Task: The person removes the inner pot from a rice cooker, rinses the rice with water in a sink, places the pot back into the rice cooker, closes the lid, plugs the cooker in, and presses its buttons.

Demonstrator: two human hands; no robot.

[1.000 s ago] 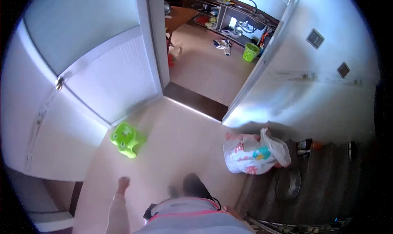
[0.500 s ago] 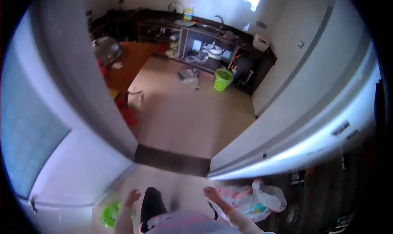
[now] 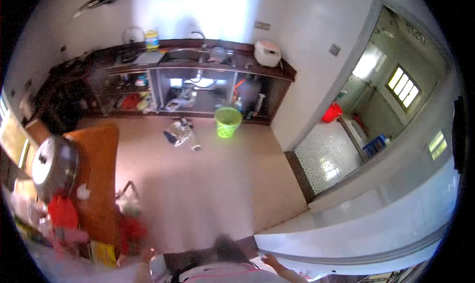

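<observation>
My left hand hangs low at the bottom of the head view, beside the doorway edge. Its fingers are small and smeared, and no object shows in it. My right hand is low on the other side of my body, close to the white door frame. Its fingers are also too blurred to read, with nothing visible in the grip. Between the hands, a dark leg reaches over the brown threshold.
Ahead is a tiled kitchen floor with a crumpled cloth and a green bin. A dark counter carries a white rice cooker. Left stands a wooden table with a large lidded pot. A doorway on the right shows a red bucket.
I have moved forward to the threshold, and the kitchen looks nearer. The side doorway on the right has come into view. The plastic bag by my right hand is now mostly out of view.
</observation>
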